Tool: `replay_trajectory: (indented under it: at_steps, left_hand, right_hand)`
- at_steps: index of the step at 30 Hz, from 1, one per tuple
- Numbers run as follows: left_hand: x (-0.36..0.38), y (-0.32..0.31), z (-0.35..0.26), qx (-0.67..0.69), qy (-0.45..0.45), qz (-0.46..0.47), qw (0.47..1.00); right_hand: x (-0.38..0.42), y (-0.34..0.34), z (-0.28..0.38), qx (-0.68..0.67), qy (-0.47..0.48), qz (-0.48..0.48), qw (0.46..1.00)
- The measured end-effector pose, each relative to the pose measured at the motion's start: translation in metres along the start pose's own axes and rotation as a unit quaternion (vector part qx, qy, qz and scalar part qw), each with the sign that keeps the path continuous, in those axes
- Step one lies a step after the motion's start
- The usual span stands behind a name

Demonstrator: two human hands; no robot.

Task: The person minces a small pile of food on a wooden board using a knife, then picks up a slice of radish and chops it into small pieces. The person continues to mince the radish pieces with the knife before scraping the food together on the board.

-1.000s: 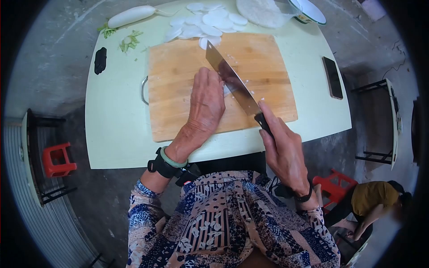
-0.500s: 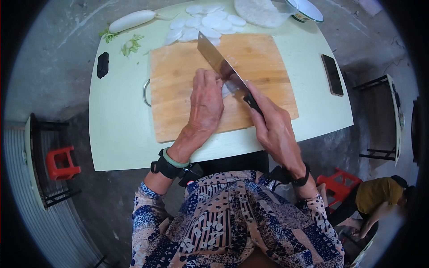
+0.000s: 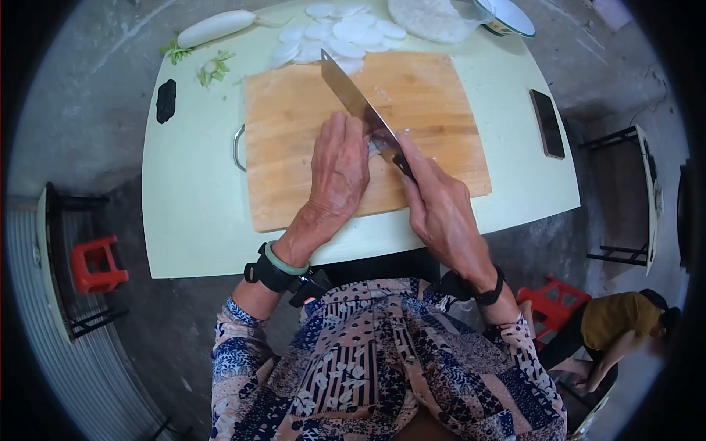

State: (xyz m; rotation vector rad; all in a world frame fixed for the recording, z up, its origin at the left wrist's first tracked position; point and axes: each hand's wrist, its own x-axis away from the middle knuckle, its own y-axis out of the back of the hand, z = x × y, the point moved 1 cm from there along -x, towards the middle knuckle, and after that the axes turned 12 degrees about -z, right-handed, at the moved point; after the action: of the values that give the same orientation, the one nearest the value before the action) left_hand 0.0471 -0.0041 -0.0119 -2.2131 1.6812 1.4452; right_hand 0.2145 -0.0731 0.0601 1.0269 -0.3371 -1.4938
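A wooden cutting board (image 3: 294,103) lies on the pale green table (image 3: 198,220). My right hand (image 3: 445,209) is wrapped round the black handle of a cleaver (image 3: 351,95), whose wide blade slants up and left over the board. Beside the blade, my left hand (image 3: 340,165) rests with its fingers bent and pressed together. Pale pieces (image 3: 375,145) show between that hand and the blade; what the fingers hold is mostly hidden. White round slices (image 3: 349,31) lie spread behind the board.
At the back left are a whole white radish (image 3: 215,30) and leafy trimmings (image 3: 214,68). A black object (image 3: 166,101) lies left, a phone (image 3: 547,123) right, a bowl (image 3: 507,18) at the back right. A person (image 3: 618,323) sits near a red stool (image 3: 553,305).
The cleaver and my right hand have shifted slightly left and up, with the blade closer to my left hand's fingers. My left hand has barely moved.
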Motion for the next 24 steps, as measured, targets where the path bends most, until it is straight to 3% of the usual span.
replay_trajectory:
  at_steps: [4, 8, 12, 17, 24]
  left_hand:
    - [0.002, -0.002, 0.003, 0.004, 0.013, 0.000, 1.000]
    - [0.005, -0.004, 0.004, 0.030, 0.057, -0.020, 0.998]
    - [0.003, 0.000, 0.000, 0.013, 0.039, 0.002, 0.999]
    - [0.003, 0.000, 0.001, 0.007, 0.020, 0.003, 1.000]
    - [0.002, 0.000, 0.000, 0.013, 0.020, 0.003, 1.000]
  right_hand:
    - [-0.005, 0.001, -0.009, -0.054, 0.036, -0.032, 0.997]
    - [0.015, 0.029, 0.004, -0.040, -0.005, -0.002, 0.999]
    - [0.034, 0.042, 0.012, -0.010, -0.039, 0.028, 0.999]
    - [0.016, 0.027, 0.010, 0.004, -0.047, 0.043, 0.998]
    - [-0.007, 0.003, -0.006, -0.053, 0.011, -0.017, 0.998]
